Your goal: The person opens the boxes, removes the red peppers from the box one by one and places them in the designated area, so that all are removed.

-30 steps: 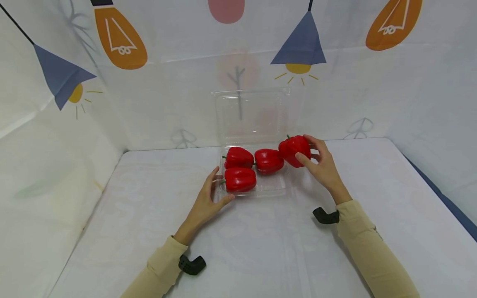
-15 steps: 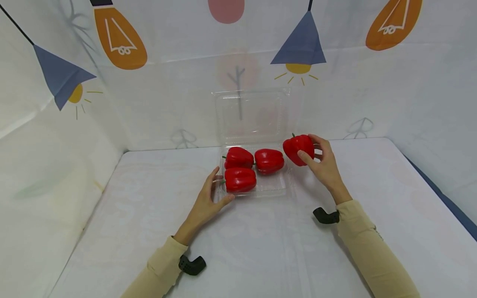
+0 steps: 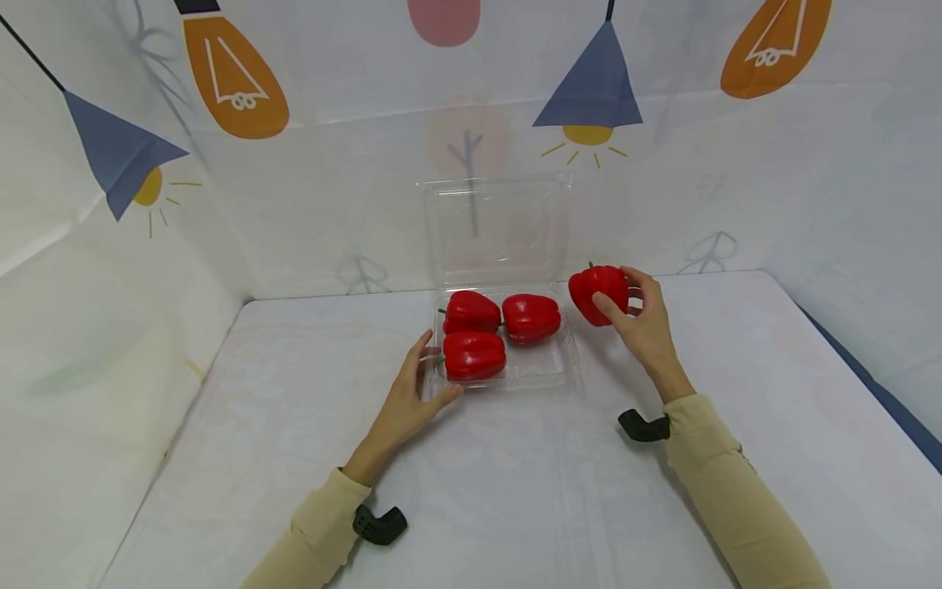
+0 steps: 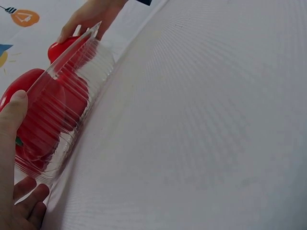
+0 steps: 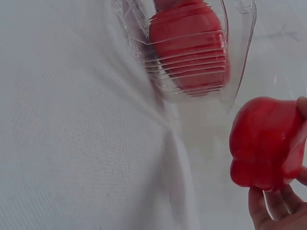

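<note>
My right hand (image 3: 643,327) grips a red bell pepper (image 3: 599,294) with the thumb on its near side, raised just right of a clear plastic clamshell container (image 3: 540,372). Its green stem points up in the head view. Inside the container lie three more red bell peppers: a back left one (image 3: 472,312), a front left one (image 3: 474,356) and a right one (image 3: 531,318). My left hand (image 3: 408,401) holds the container's front left corner, its thumb (image 4: 17,108) at the front rim and its fingers (image 4: 31,199) by the left side.
The container's clear lid (image 3: 496,229) stands raised against the white printed backdrop (image 3: 331,180). A white cloth (image 3: 500,491) covers the table. Black curved devices, a left one (image 3: 379,524) and a right one (image 3: 643,425), sit at the wrists.
My right hand has moved slightly right with its bell pepper, away from above the container's right edge. The left hand and the peppers in the container have stayed in place.
</note>
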`<control>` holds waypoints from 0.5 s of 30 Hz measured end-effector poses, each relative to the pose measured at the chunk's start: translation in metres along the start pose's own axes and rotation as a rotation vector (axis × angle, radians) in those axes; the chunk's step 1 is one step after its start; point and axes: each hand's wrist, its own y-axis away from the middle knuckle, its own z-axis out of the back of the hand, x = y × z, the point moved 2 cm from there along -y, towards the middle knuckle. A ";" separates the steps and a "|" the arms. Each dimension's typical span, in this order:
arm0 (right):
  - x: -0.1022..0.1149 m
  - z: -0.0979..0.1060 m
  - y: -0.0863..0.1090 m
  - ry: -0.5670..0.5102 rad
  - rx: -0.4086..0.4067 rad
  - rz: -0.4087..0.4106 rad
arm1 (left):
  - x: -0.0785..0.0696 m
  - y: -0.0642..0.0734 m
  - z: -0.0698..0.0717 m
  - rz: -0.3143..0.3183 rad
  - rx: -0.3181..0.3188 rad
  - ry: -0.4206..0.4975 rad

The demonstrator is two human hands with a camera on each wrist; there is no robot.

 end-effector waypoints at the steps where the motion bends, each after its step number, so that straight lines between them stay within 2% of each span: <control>1: -0.001 0.000 0.000 0.005 -0.004 -0.008 | 0.000 0.000 0.000 0.003 -0.001 0.001; 15: -0.012 0.001 -0.002 0.026 -0.019 -0.095 | 0.000 0.000 0.000 -0.005 -0.001 0.004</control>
